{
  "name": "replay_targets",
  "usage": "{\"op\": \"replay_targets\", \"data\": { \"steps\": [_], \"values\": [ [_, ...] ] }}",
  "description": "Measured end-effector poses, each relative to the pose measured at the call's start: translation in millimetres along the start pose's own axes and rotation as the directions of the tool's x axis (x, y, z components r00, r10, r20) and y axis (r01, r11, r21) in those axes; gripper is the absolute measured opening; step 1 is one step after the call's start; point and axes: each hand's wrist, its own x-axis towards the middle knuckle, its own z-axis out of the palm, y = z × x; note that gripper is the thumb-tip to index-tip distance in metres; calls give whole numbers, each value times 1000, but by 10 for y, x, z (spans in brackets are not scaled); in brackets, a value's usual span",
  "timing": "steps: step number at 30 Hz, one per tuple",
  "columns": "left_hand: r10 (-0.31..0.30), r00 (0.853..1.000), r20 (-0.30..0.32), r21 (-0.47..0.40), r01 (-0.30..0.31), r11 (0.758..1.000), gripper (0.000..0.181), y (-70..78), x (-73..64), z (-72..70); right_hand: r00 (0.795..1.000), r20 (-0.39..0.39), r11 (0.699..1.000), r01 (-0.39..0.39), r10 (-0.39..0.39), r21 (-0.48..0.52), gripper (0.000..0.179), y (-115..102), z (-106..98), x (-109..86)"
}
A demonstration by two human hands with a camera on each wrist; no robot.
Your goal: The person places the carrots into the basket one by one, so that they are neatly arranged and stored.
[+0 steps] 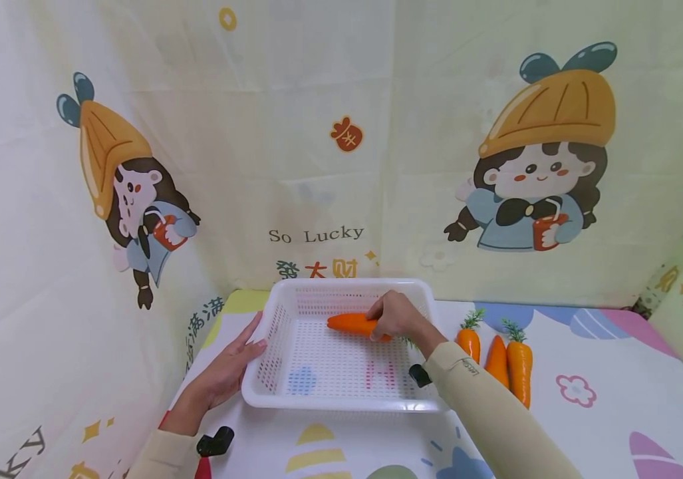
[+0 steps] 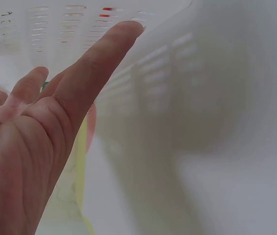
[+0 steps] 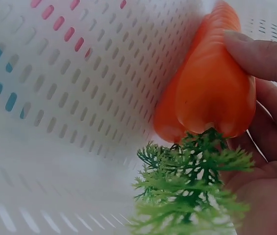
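A white perforated plastic basket (image 1: 341,403) stands on the table. Inside it, near the far wall, my right hand (image 1: 398,315) grips an orange carrot (image 1: 350,324) lying crosswise, its tip to the left. In the right wrist view the thumb presses on this carrot (image 3: 216,93), with green leafy tops (image 3: 192,181) at its thick end. Another carrot (image 3: 165,117) shows partly hidden behind it, close to the basket floor. My left hand (image 1: 227,369) is at the basket's left side with fingers extended along the outer wall and the thumb near the rim.
Right of the basket, three carrots lie on the patterned tablecloth (image 1: 586,426): a left one (image 1: 469,342), a middle one (image 1: 497,362) and a right one (image 1: 519,369); the right sleeve partly covers them. A printed cloth backdrop (image 1: 401,199) rises behind the table.
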Motion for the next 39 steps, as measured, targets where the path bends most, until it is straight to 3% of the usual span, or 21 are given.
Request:
{"op": "replay_targets", "data": {
  "steps": [9, 15, 25, 31, 39],
  "values": [
    [14, 999, 40, 13, -15, 1000, 78, 13, -12, 0, 998, -10, 994, 54, -56, -92, 30, 35, 33, -16],
    [7, 1000, 23, 10, -7, 1000, 75, 16, -9, 8, 999, 11, 993, 49, -48, -106, 31, 23, 30, -43],
    [8, 999, 33, 16, -8, 1000, 76, 23, -5, 33, 999, 0, 967, 46, -47, -249, 28, 4, -1, -88],
    [11, 1000, 28, 19, -11, 1000, 76, 22, 0, 32, 998, -18, 971, 47, -53, -233, 27, -38, -98, -143],
    [8, 1000, -4, 27, -8, 1000, 77, -8, -5, 4, 990, -77, 982, 109, -122, -154, 20, -34, -396, -198]
  ]
}}
